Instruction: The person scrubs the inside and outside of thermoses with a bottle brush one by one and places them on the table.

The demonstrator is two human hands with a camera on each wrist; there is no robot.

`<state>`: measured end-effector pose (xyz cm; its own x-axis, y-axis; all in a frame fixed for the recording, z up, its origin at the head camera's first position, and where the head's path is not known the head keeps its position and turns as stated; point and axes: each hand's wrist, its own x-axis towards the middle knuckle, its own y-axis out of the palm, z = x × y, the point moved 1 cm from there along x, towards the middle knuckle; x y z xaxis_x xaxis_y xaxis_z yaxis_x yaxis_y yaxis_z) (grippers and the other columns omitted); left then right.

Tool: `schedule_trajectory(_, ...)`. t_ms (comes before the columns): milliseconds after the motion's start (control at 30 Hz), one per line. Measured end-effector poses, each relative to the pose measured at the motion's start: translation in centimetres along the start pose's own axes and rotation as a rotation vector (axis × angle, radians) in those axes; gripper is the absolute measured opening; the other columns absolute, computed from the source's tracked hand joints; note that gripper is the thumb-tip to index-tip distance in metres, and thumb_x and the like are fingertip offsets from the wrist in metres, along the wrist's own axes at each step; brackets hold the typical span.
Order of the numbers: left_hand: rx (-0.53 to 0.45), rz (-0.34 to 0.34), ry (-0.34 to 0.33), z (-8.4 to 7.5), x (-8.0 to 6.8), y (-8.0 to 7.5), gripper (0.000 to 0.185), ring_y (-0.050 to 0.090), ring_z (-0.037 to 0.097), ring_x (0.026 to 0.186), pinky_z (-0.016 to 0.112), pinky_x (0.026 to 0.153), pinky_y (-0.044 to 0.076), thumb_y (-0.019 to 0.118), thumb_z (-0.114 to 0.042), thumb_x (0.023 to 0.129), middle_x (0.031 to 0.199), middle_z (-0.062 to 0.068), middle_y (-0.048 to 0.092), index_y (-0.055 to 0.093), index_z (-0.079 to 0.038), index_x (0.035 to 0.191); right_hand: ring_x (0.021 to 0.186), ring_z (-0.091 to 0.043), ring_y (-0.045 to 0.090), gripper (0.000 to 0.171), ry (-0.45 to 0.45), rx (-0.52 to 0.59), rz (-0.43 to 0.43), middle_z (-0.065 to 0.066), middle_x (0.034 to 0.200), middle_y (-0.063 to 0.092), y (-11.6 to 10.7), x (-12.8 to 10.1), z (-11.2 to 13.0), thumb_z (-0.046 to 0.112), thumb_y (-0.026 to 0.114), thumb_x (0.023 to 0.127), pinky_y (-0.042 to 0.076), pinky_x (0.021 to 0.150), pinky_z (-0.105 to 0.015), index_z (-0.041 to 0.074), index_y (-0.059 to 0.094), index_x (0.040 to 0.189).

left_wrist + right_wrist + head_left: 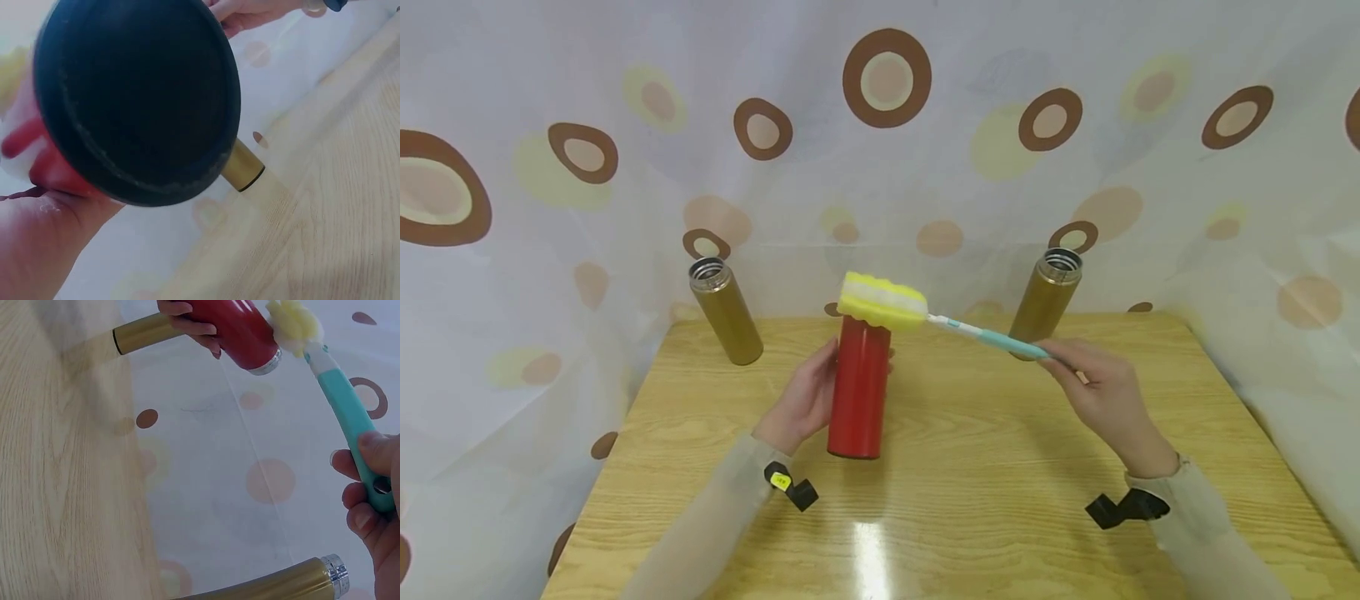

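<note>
The red bottle is just right of the left hand's palm, raised off the wooden table, its black base turned toward the left wrist camera. The sponge brush extends from the right hand toward that bottle, its yellow-and-white head at the bottle's upper end. The left hand grasps the red bottle, fingers wrapped round its side; the right hand grips the turquoise handle between thumb and curled fingers. In the head view the sponge covers the bottle's mouth; the right wrist view shows its silver rim beside the sponge, but whether they touch is unclear. From the left wrist, the base blocks most of the bottle, and the sponge is a yellow blur. One gold bottle stands at the table's back left; the other, back right, is partly hidden behind the brush and right hand.
</note>
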<state>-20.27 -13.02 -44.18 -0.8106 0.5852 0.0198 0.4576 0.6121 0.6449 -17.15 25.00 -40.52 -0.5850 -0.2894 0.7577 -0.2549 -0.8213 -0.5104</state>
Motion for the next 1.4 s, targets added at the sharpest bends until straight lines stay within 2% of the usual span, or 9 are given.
schedule_trajectory(100, -0.028, 0.018, 0.006, -0.2, 0.0, -0.2, 0.042, 0.064, 0.012, 0.115, 0.030, 0.100, 0.052, 0.028, -0.042, 0.115, 0.124, -0.003, 0.067, 0.060, -0.021, 0.131, 0.093, 0.003, 0.066, 0.017, -0.055, 0.033, 0.024, -0.012, 0.098, 0.078, 0.1, -0.2, -0.3, 0.009, 0.072, 0.098, 0.050, 0.080, -0.009, -0.001, 0.079, 0.109)
schedule_trajectory(233, -0.056, -0.032, 0.016, -0.6, -0.2, -0.6, 0.037, 0.063, 0.008, 0.107, 0.028, 0.096, 0.052, 0.040, -0.047, 0.111, 0.114, -0.007, 0.067, 0.064, -0.022, 0.123, 0.090, 0.002, 0.067, 0.043, -0.082, 0.059, 0.088, -0.012, 0.096, 0.078, 0.1, -0.5, -0.4, 0.037, 0.061, 0.104, 0.050, 0.074, -0.009, -0.001, 0.079, 0.108)
schedule_trajectory(400, -0.011, -0.060, 0.066, -1.2, -0.1, -1.2, 0.037, 0.062, 0.008, 0.109, 0.027, 0.097, 0.052, 0.043, -0.050, 0.109, 0.119, -0.006, 0.065, 0.057, -0.024, 0.133, 0.078, -0.002, 0.060, 0.015, -0.099, 0.105, 0.216, -0.007, 0.098, 0.078, -0.3, -1.0, -0.5, 0.010, 0.073, 0.097, 0.046, 0.064, -0.015, 0.002, 0.079, 0.109)
schedule_trajectory(533, 0.028, -0.108, 0.128, -1.5, 0.0, -1.6, 0.035, 0.060, 0.012, 0.117, 0.031, 0.101, 0.052, 0.037, -0.042, 0.113, 0.127, -0.005, 0.063, 0.057, -0.024, 0.135, 0.073, -0.004, 0.054, 0.035, -0.088, 0.172, 0.326, -0.002, 0.099, 0.076, -0.6, -1.6, -0.7, -0.014, 0.076, 0.082, 0.043, 0.062, -0.017, 0.006, 0.078, 0.112)
schedule_trajectory(700, 0.111, -0.181, 0.168, -1.7, 0.0, -2.3, 0.036, 0.057, 0.017, 0.123, 0.034, 0.104, 0.052, 0.040, -0.037, 0.113, 0.132, -0.002, 0.062, 0.052, -0.021, 0.143, 0.071, -0.005, 0.054, 0.039, -0.011, 0.254, 0.394, 0.001, 0.098, 0.075, -0.8, -2.2, -0.7, -0.018, 0.072, 0.084, 0.044, 0.060, -0.019, 0.006, 0.077, 0.114)
schedule_trajectory(833, 0.224, -0.242, 0.180, -2.1, 0.0, -2.7, 0.051, 0.050, 0.022, 0.135, 0.039, 0.108, 0.050, 0.048, -0.035, 0.111, 0.146, 0.002, 0.053, 0.035, -0.017, 0.158, 0.068, -0.005, 0.053, 0.041, 0.077, 0.295, 0.412, 0.009, 0.090, 0.071, -1.4, -2.4, -0.7, -0.020, 0.068, 0.086, 0.045, 0.058, -0.020, 0.007, 0.077, 0.116)
schedule_trajectory(1033, 0.383, -0.326, 0.217, -3.2, 0.1, -3.1, 0.056, 0.043, 0.028, 0.142, 0.052, 0.115, 0.043, 0.051, -0.017, 0.110, 0.159, 0.011, 0.043, 0.029, -0.010, 0.162, 0.081, -0.013, 0.073, 0.037, 0.205, 0.459, 0.401, -0.006, 0.094, 0.078, -2.4, -2.3, -0.6, -0.022, 0.060, 0.092, 0.060, 0.073, -0.024, -0.005, 0.072, 0.122)
schedule_trajectory(1267, 0.775, -0.576, 0.268, -4.9, 0.3, -3.7, 0.070, 0.046, 0.025, 0.142, 0.049, 0.118, 0.041, 0.075, -0.030, 0.098, 0.154, 0.007, 0.050, 0.040, -0.014, 0.156, 0.092, -0.018, 0.078, 0.027, 0.459, 0.600, 0.306, -0.007, 0.102, 0.080, -3.3, -2.1, -0.4, -0.014, 0.057, 0.100, 0.061, 0.085, -0.031, -0.009, 0.069, 0.124)
schedule_trajectory(1400, 0.937, -0.696, 0.280, -5.5, 0.6, -4.1, 0.076, 0.045, 0.030, 0.143, 0.048, 0.120, 0.038, 0.081, -0.036, 0.093, 0.154, 0.007, 0.050, 0.043, -0.014, 0.155, 0.093, -0.020, 0.078, 0.023, 0.503, 0.624, 0.258, -0.009, 0.103, 0.080, -3.5, -1.9, -0.4, -0.011, 0.056, 0.102, 0.061, 0.085, -0.033, -0.011, 0.068, 0.122)
